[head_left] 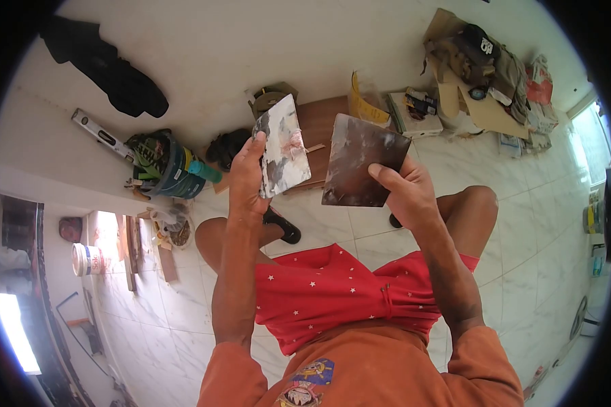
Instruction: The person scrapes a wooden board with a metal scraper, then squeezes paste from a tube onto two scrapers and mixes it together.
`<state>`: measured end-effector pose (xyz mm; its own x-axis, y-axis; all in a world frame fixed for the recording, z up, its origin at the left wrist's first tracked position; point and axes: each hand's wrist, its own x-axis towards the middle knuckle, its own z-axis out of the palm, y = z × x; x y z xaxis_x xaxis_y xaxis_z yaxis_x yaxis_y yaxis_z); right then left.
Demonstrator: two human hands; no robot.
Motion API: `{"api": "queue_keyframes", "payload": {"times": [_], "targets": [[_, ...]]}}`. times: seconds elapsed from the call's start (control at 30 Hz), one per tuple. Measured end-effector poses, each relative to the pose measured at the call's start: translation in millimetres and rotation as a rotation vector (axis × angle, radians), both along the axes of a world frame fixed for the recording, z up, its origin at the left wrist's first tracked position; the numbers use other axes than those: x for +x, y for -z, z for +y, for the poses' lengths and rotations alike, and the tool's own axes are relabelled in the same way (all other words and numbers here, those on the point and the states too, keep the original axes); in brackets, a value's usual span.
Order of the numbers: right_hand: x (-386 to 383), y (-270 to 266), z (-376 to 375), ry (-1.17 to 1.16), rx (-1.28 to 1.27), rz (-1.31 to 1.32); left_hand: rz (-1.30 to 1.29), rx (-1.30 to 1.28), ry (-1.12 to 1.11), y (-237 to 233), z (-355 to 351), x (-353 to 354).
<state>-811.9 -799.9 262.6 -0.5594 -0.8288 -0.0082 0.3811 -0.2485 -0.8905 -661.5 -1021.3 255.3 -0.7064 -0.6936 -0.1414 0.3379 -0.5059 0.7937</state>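
A flat plate smeared with white and grey (285, 150) is upright in my left hand (246, 169), whose fingers close on its left edge. My right hand (412, 186) pinches a dark brown square plate (360, 159) at its lower right corner, with the thumb across its face. Whitish smudges mark the brown plate. The two plates are held apart, side by side, above the floor between my knees. Most fingers of both hands are hidden behind the plates.
Behind the plates a brown board (312, 122) lies by the wall. A dark bucket (176, 169) with tools stands at the left, near a white tub (88, 260). Cardboard (485, 108), bags and a black cap (478, 44) are piled at the upper right.
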Motion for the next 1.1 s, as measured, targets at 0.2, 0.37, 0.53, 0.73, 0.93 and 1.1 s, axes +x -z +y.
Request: {"api": "queue_keyframes", "payload": {"times": [0.2, 0.37, 0.53, 0.73, 0.93, 1.1], "targets": [[-1.7, -4.8, 2.7, -0.007, 0.035, 0.142, 0.006, 0.033, -0.007, -4.6, 4.5, 2.8], [4.5, -19.7, -9.3, 0.164, 0.059, 0.663, -0.042, 0.016, 0.038, -8.0, 11.0, 7.9], [-6.7, -18.9, -43.4, 0.371, -0.243, 1.292, -0.076, 0.104, 0.119, -17.8, 29.9, 7.5], [-25.9, 33.5, -54.2, 0.42, -0.177, 1.572, -0.004, 0.143, 0.144, -16.6, 27.6, 9.4], [-49.0, 44.7, -31.1, 0.358, 0.053, 1.427, -0.053, -0.019, 0.068, -21.0, 25.1, 14.2], [-38.2, -35.7, -8.6, 0.212, 0.087, 1.649, -0.147, -0.136, -0.01, -15.9, 27.0, 7.9]]}}
